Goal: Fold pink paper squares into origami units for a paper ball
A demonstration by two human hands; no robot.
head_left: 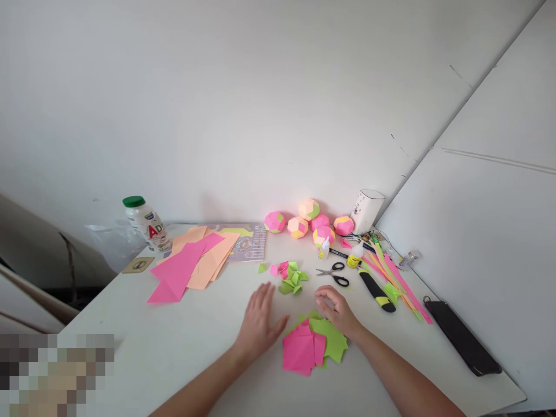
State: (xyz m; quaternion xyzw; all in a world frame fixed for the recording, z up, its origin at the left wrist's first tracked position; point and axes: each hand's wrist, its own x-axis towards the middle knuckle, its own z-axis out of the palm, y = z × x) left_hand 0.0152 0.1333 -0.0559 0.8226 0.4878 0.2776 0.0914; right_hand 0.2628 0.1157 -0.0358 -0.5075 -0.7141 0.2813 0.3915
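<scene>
My left hand [261, 318] hovers with its fingers stretched forward, beside a small heap of cut green and pink paper pieces [293, 279]. On the heap's other side, my right hand [336, 308] has its fingers curved and apart, with nothing between them. Below and between both hands lies a pile of larger pink paper shapes [299, 350] overlapping green paper shapes [332, 341]. Black-handled scissors [336, 273] rest beyond my right hand, blades pointing left. A black and yellow-green utility knife [377, 291] lies to their right.
Several faceted paper balls [297, 227] sit by the wall near a white cup [367, 209]. Two small glue bottles [355, 256] stand before them, beside paper strips [403, 284]. Left are paper sheets [191, 266], a notebook [252, 246] and a white bottle [150, 226]; right, a black case [463, 336].
</scene>
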